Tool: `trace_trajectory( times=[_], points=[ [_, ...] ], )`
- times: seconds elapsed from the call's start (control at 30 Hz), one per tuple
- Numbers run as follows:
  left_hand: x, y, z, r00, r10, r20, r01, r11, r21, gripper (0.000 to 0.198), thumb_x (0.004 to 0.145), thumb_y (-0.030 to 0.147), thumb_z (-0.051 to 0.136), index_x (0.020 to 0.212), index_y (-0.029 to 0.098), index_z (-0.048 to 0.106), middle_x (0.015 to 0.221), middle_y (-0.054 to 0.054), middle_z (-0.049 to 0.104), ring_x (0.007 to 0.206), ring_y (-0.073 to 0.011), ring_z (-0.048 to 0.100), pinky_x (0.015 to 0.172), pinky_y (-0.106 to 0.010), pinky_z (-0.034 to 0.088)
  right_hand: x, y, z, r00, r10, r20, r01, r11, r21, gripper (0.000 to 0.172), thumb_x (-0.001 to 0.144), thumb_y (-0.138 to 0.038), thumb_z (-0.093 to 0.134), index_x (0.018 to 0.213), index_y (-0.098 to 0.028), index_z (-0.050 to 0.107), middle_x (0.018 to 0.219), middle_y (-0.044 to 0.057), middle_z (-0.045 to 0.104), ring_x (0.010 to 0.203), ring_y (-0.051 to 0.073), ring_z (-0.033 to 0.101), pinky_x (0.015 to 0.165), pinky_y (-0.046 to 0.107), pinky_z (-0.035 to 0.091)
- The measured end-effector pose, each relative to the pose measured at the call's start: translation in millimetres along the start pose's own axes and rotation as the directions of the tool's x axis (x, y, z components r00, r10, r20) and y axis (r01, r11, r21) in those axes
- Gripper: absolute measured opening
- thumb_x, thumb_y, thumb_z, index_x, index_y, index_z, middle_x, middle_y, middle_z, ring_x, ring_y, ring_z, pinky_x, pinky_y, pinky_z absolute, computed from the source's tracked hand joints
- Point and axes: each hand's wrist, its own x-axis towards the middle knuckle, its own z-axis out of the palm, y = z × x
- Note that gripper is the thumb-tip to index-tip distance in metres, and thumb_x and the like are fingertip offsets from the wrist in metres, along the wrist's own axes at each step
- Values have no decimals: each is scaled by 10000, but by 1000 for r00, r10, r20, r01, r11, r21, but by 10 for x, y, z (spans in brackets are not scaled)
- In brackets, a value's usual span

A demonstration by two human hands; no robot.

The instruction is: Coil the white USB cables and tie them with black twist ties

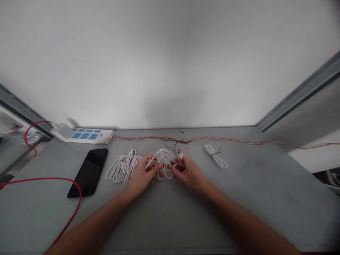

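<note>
- Two loose loops of white cable [161,158] held between the hands, over the grey table [247,180].
- Left hand [144,176]: half open, fingers hooked round the loops.
- Right hand [189,172]: half closed on the cable, by its white plug [180,154].
- Cable likely light, soft, floppy; best held at the plug.
- Nearby: left coil [122,166], right coil [215,156], black phone [87,173].

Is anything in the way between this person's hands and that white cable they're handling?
Nothing visible is: the left hand and right hand are both directly on the white cable. Thin black wires lie beyond it, not between.
</note>
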Motion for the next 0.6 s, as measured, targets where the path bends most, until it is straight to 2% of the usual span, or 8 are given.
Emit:
trace_trajectory(
  times=[0.1,0.2,0.3,0.4,0.47,0.6],
  points=[
    [11,10,-22,999,5,34,-6,999,32,334,771,411,664,990,168,598,717,-26,691,565,-144,606,418,-194,385,16,42,-4,999,36,-12,-35,995,91,321,824,-425,565,760,-249,304,765,-11,567,567,130,558,526,274,461],
    [8,27,-32,1000,11,22,-13,994,107,276,751,421,675,857,167,652,679,-14,666,498,-117,545,413,-197,375,30,42,-17,996,79,-28,-74,986,153,341,803,-436,585,750,-253,302,800,1,584,606,143,581,535,285,487],
    [-11,50,-25,999,38,-39,-30,982,186,273,761,443,656,755,175,604,584,23,601,406,-92,466,380,-195,346,39,26,-35,994,105,-32,-96,973,208,386,779,-459,609,732,-257,283,819,13,575,725,182,633,550,291,514],
    [-30,37,-20,996,82,-36,-70,964,257,309,825,474,574,720,184,561,573,18,601,412,-99,479,402,-205,367,45,30,-52,995,100,-30,-89,964,250,395,788,-455,611,726,-258,273,804,10,550,823,211,655,542,287,526],
    [-34,2,-21,994,98,-39,-84,960,268,326,858,490,524,757,184,575,622,-2,635,433,-107,502,419,-215,382,49,39,-57,995,90,-35,-78,960,268,387,802,-444,604,727,-257,274,798,3,552,773,195,657,523,281,519],
    [-26,-63,-10,993,94,-72,-77,975,206,341,880,513,486,916,187,577,782,-47,699,486,-123,570,419,-223,409,49,11,-52,994,106,-10,-97,944,316,400,799,-444,611,729,-252,267,817,-8,595,531,119,596,468,270,479]
  ],
)
